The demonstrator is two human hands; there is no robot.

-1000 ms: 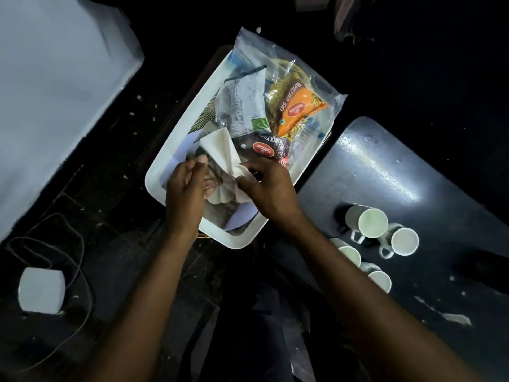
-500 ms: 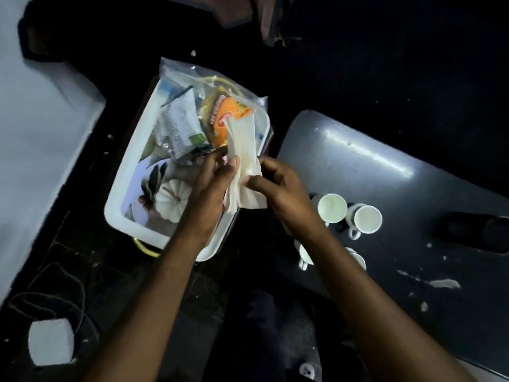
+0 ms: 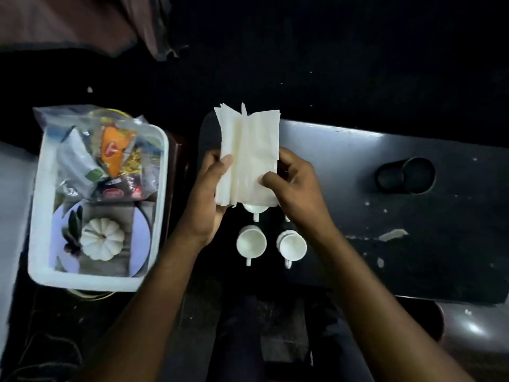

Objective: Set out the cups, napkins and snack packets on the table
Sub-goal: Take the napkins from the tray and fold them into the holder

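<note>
A stack of white paper napkins (image 3: 249, 153) is held upright above the dark table (image 3: 358, 150). My left hand (image 3: 210, 188) grips its left edge, and my right hand (image 3: 296, 183) pinches its lower right side. Two white cups (image 3: 251, 242) (image 3: 292, 244) stand on the table just below my hands, and a third cup (image 3: 254, 209) shows partly under the napkins. Snack packets (image 3: 115, 150) in a clear bag lie in the white tub (image 3: 41, 216) at the left.
The tub also holds a small white pumpkin (image 3: 102, 238) on a round pale plate (image 3: 141, 230). Two dark round objects (image 3: 405, 176) sit at the table's right. Pale flecks and a scrap (image 3: 392, 234) mark the tabletop. My dark-clothed legs are below.
Both hands have lifted the napkins out of the tub and carried them right, over the table above the cups. The view has swung right with them.
</note>
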